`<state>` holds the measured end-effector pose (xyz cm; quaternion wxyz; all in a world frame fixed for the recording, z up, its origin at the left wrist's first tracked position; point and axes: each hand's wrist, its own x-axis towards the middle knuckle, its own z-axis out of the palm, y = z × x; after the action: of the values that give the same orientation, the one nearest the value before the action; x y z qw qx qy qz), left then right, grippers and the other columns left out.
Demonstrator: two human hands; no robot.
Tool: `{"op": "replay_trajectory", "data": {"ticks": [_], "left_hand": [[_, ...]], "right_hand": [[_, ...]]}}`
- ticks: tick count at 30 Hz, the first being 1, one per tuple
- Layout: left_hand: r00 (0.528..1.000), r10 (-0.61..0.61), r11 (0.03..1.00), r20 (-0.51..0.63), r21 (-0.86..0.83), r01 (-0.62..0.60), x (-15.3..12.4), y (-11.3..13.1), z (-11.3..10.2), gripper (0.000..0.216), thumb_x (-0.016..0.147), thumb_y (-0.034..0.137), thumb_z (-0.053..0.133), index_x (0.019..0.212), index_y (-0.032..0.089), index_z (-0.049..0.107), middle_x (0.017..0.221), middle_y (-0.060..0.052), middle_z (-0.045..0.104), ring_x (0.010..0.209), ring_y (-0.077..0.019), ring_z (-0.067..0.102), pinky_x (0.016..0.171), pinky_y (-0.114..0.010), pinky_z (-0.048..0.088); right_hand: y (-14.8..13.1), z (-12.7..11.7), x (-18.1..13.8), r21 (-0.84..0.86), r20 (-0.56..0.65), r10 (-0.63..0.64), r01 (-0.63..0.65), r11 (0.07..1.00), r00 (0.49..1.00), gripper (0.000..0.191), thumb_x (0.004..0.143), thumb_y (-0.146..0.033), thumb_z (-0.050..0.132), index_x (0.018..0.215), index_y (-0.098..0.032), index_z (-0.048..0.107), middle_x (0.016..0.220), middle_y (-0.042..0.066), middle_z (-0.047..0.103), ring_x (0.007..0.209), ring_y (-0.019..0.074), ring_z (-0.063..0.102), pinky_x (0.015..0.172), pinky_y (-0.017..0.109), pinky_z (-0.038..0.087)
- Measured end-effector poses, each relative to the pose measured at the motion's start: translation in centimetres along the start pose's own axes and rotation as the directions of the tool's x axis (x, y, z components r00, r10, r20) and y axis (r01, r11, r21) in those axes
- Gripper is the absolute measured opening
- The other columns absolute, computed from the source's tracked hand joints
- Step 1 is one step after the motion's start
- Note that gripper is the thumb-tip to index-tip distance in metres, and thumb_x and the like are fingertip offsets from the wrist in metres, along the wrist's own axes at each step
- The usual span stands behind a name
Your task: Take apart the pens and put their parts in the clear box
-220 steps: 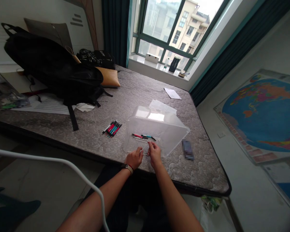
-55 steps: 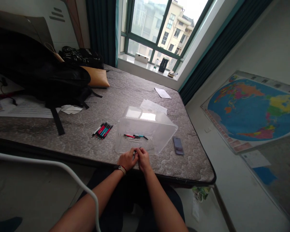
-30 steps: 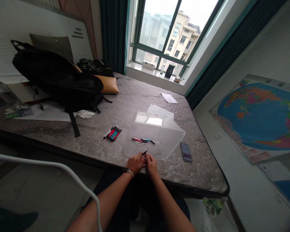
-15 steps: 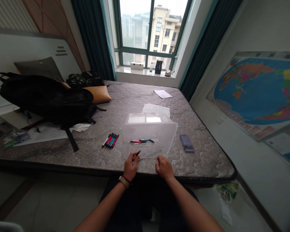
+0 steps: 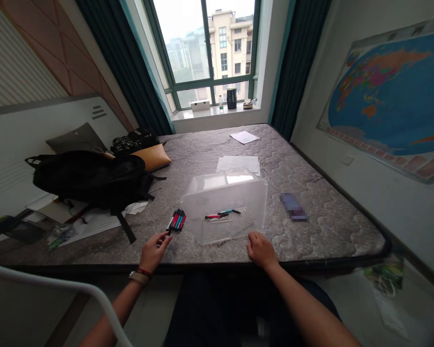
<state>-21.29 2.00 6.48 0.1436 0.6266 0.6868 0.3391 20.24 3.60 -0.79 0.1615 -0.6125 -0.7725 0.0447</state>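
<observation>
My left hand is closed with a black pen pinched at the fingertips, right at the near end of a row of pens. The row has red, teal and black barrels side by side on the mattress. A clear plastic box stands in front of me. Inside it lie a red-and-black pen, a teal-and-black pen and thin pale sticks. My right hand is curled closed at the box's near right corner; its fingertips are hidden, so what they grip cannot be seen.
The patterned mattress bears everything. White papers lie behind the box, and a blurred bluish item is to its right. A black backpack and a tan pouch occupy the left. A white curved bar crosses the lower left.
My left hand has moved left from the box's near edge to the row of pens, with the pen still in it. My right hand stays by the box's near right side. The camera view has tilted.
</observation>
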Motion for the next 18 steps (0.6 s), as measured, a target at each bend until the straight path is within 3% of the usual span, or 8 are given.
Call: {"op": "replay_trajectory", "data": {"ticks": [3,9,15,18], "left_hand": [[0.993,-0.117,0.991,-0.026,0.057,0.119,4.0,-1.9,-0.4,0.051,0.075,0.057,0.062,0.106,0.016,0.065,0.081,-0.004,0.068,0.069,-0.0189,0.064,0.065,-0.029,0.051],[0.973,-0.227,0.955,0.034,0.205,0.215,9.9,-4.3,1.1,0.031,0.074,0.048,0.061,0.084,0.019,0.068,0.081,-0.007,0.071,0.079,-0.0228,0.066,0.076,-0.032,0.048],[0.95,-0.312,0.936,-0.017,0.167,0.31,11.5,-5.5,3.5,0.025,0.068,0.042,0.066,0.072,0.017,0.065,0.071,-0.008,0.069,0.072,-0.0242,0.065,0.071,-0.034,0.049],[0.951,-0.294,0.95,-0.092,0.085,0.302,10.7,-4.9,4.0,0.029,0.074,0.043,0.059,0.081,0.015,0.064,0.08,-0.009,0.069,0.078,-0.0229,0.064,0.074,-0.033,0.05]], "right_hand": [[0.1,0.0,0.0,-0.001,-0.001,-0.007,0.007,1.0,1.0,0.007,0.087,-0.018,0.049,0.092,-0.019,0.054,0.094,0.007,0.06,0.09,0.0208,0.054,0.077,0.029,0.035],[0.1,-0.1,0.0,0.007,0.009,-0.001,0.001,1.0,1.0,0.007,0.088,-0.019,0.049,0.093,-0.019,0.054,0.094,0.007,0.059,0.09,0.021,0.054,0.077,0.029,0.035],[0.1,-0.2,0.1,0.015,0.026,0.013,-0.013,1.0,1.0,0.007,0.089,-0.019,0.049,0.094,-0.019,0.054,0.095,0.007,0.059,0.092,0.0213,0.053,0.079,0.029,0.035],[0.1,-0.3,0.1,0.015,0.029,0.016,-0.016,1.0,0.999,0.008,0.088,-0.019,0.05,0.094,-0.019,0.054,0.096,0.008,0.059,0.092,0.0216,0.053,0.08,0.029,0.036]]}}
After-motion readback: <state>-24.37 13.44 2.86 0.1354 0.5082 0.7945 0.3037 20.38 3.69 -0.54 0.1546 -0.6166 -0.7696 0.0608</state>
